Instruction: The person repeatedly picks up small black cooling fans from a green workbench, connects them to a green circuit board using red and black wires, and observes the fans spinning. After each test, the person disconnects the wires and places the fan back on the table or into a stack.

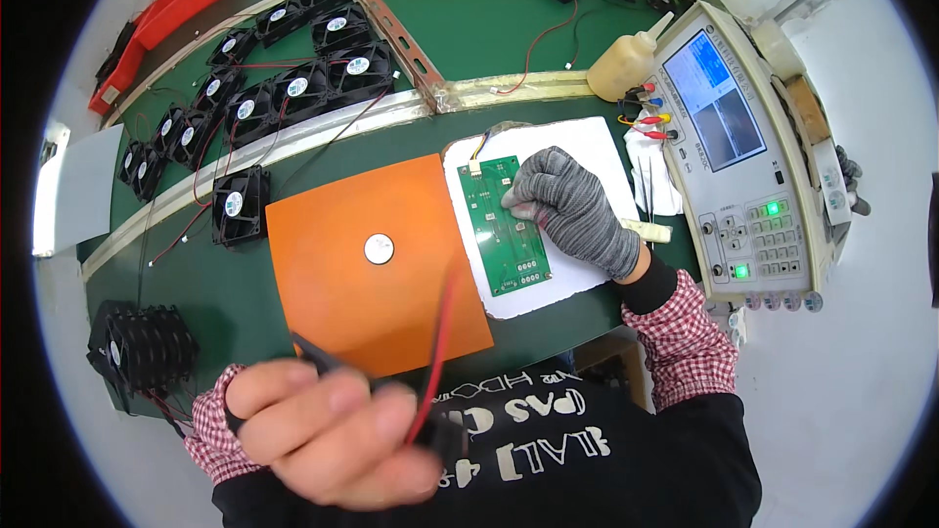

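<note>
My bare left hand is close to the camera at the lower left, its fingers wrapped round a black fan. The hand hides most of the fan; dark edges and a blurred red wire stick out. My right hand, in a grey knitted glove, has its fingers pinched together over the right edge of a green circuit board. What lies between those fingertips is hidden. The board rests on a white pad, with a cable plug at its top left. Left of it lies an orange sheet bearing a round white label.
Several black fans with loose wires line the back left, and a single fan sits nearer. Fans are stacked at the left edge. A tester with a screen stands right, beside a squeeze bottle. A metal rail crosses behind.
</note>
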`<state>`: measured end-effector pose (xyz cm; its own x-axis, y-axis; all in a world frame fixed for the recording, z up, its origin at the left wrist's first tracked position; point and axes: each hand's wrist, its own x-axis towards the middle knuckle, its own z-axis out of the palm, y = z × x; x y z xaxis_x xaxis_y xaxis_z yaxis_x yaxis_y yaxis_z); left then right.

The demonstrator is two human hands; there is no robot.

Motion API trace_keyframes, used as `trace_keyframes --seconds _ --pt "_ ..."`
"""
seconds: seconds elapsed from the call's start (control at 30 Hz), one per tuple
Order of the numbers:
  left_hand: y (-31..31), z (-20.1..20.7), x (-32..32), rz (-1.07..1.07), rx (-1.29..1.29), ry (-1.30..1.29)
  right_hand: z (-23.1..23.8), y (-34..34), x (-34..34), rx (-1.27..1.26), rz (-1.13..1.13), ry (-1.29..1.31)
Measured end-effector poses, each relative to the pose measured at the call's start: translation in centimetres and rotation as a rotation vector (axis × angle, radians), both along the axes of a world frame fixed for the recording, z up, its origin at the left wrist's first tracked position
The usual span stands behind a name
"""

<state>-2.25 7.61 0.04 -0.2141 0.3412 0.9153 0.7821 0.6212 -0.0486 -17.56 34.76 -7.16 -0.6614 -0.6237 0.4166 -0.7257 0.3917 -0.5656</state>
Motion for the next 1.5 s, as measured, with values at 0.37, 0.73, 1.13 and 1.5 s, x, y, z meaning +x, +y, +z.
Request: trace_keyframes --seconds 0.37,0.73,1.13,1.5 --pt "-1.5 1.9 0.6 -0.679 0.622 -0.974 -0.5 0.1 -0.4 -0.089 0.054 -0.020" --pt "-1.9 -1.6 -20.5 0.251 -0.035 -0.413 0.0 0.0 0.6 -0.282 -0.107 -0.168" --pt "-0.4 2.0 -13.5 -0.178 -0.250 -0.551 3.8 -1.7 1.8 -0.206 -0.182 0.357" --pt "-5.7 1.6 -6.2 0.604 -0.529 -0.501 4.6 0.7 0.7 0.498 -0.116 0.461"
